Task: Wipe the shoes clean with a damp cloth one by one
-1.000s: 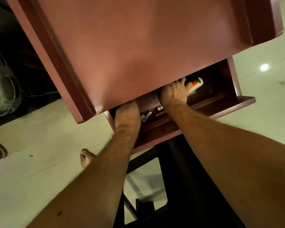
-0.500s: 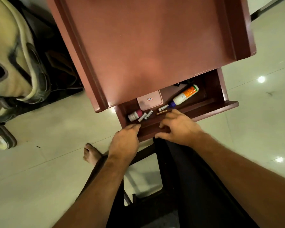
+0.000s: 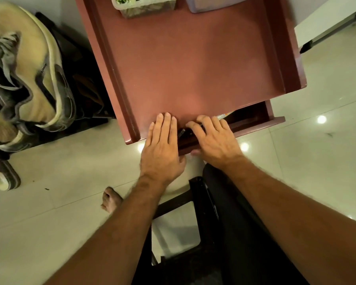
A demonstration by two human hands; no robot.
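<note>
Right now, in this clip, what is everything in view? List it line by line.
table: one, reddish-brown, raised side rails, centre of view.
drawer: one, reddish-brown, under the table's near edge, a little way out; contents mostly hidden.
tub: one, clear plastic, far edge of the table, cut off by the frame.
box: one, pale purple, right of the tub, cut off.
shoes: at least two, beige and grey, on a dark rack at the left.
floor: pale glossy tiles with light spots.
stool: one, dark frame, under the person.
foot: one, bare, on the floor.
left hand: flat, fingers on the table's near edge.
right hand: fingers over the drawer front.
</note>
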